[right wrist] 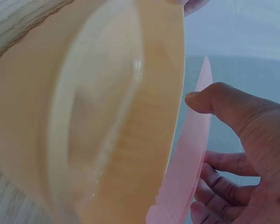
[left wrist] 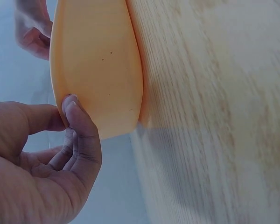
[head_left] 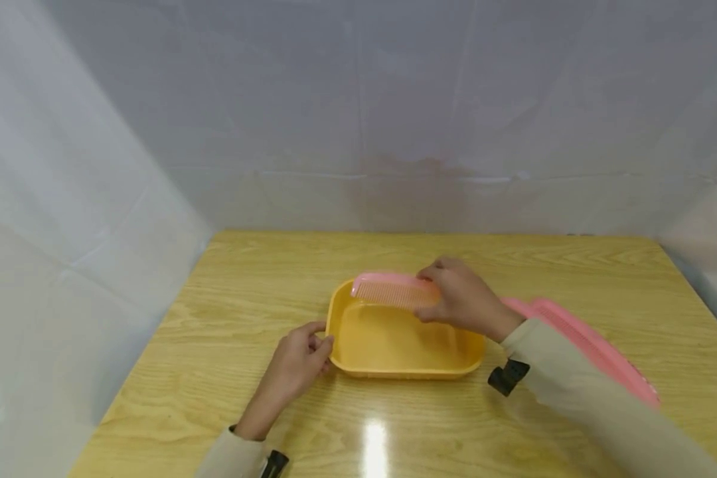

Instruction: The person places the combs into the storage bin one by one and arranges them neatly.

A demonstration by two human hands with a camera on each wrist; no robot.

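A yellow plastic basin [head_left: 394,338] with rounded corners stands on the wooden table. My left hand [head_left: 299,358] pinches its rim at the left end; in the left wrist view, thumb and fingers of the left hand [left wrist: 60,154] meet over the edge of the basin wall [left wrist: 100,70]. A pink comb [head_left: 391,290] is in my right hand [head_left: 463,299], held between thumb and fingers by its right end. It lies over the basin's far side, teeth toward me. The right wrist view has the comb [right wrist: 184,158] beside the rim, the right hand [right wrist: 242,154] gripping it.
More pink combs [head_left: 597,345] lie on the table [head_left: 263,285] to the right, partly hidden under the right sleeve [head_left: 579,385]. Pale sheeting [head_left: 358,119] hangs behind the table and at both sides. Black straps sit at both wrists.
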